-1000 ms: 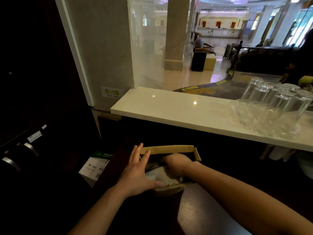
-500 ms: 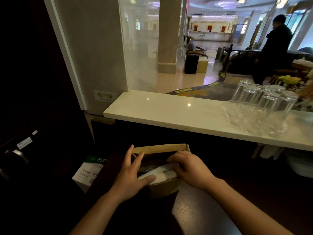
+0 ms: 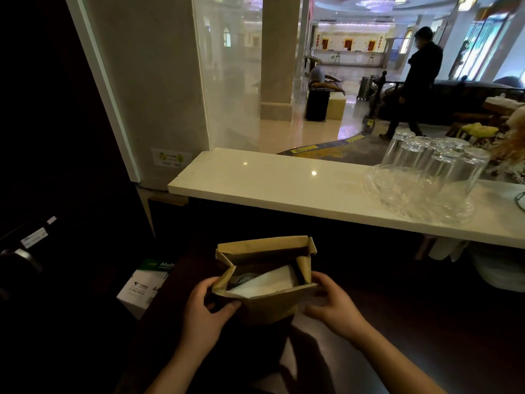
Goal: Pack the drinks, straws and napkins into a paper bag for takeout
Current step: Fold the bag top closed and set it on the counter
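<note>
— Paper bag, where is it?
— On the dark glossy counter, near its left edge, mouth open, white napkins inside. I see my left hand with its grip pinching the front left corner; my right hand curls against the right side.
— Free room?
— To the right, yes. Behind, the pale stone ledge carries upturned glasses.

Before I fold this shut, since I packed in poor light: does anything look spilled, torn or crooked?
Nothing stands out. The bag stands upright between the left hand and right hand, mouth open, with white napkins lying inside. No spill shows on the dark counter.
</note>
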The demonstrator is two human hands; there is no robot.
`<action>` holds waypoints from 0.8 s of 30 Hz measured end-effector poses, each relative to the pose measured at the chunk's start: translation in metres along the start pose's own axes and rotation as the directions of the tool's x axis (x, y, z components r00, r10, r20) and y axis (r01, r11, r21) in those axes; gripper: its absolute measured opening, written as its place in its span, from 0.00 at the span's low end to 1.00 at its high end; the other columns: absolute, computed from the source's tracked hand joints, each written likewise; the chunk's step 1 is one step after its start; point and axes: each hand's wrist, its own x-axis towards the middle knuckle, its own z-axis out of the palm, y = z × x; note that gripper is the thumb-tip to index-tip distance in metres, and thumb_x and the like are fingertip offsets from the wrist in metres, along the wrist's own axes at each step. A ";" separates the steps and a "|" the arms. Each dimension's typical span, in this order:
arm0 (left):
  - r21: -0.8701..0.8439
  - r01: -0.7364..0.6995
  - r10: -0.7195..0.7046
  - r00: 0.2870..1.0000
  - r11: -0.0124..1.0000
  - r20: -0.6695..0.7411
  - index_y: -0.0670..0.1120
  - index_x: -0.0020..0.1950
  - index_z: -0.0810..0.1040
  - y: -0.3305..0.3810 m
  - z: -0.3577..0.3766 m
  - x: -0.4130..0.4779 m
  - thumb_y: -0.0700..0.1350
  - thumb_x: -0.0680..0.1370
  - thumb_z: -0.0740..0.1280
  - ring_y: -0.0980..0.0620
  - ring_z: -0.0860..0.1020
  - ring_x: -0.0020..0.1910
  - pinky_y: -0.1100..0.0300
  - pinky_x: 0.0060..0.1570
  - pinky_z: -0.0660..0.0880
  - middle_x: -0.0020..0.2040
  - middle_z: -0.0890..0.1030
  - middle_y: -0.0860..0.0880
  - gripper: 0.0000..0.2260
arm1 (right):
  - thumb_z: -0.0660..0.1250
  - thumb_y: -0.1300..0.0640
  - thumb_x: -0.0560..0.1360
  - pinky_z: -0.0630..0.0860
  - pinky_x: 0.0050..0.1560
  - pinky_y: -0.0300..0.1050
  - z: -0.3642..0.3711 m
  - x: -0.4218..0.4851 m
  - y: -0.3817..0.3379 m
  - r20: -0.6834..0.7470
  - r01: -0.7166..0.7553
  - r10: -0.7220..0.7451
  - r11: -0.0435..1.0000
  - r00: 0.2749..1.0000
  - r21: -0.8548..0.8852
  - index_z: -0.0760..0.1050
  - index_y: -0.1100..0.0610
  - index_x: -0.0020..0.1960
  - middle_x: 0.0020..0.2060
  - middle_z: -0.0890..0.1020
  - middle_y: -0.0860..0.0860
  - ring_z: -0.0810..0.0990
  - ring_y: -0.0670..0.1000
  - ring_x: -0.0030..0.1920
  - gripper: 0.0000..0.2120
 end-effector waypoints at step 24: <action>-0.066 0.011 -0.020 0.990 0.998 -0.138 0.51 0.73 0.66 0.002 0.008 0.055 0.41 0.69 0.78 0.49 0.74 0.61 0.56 0.52 0.70 0.61 0.76 0.50 0.36 | 0.69 0.56 0.77 0.78 0.42 0.47 0.018 0.034 0.003 -0.283 0.110 -0.132 0.989 0.950 -0.094 0.79 0.47 0.44 0.39 0.82 0.46 0.80 0.43 0.42 0.05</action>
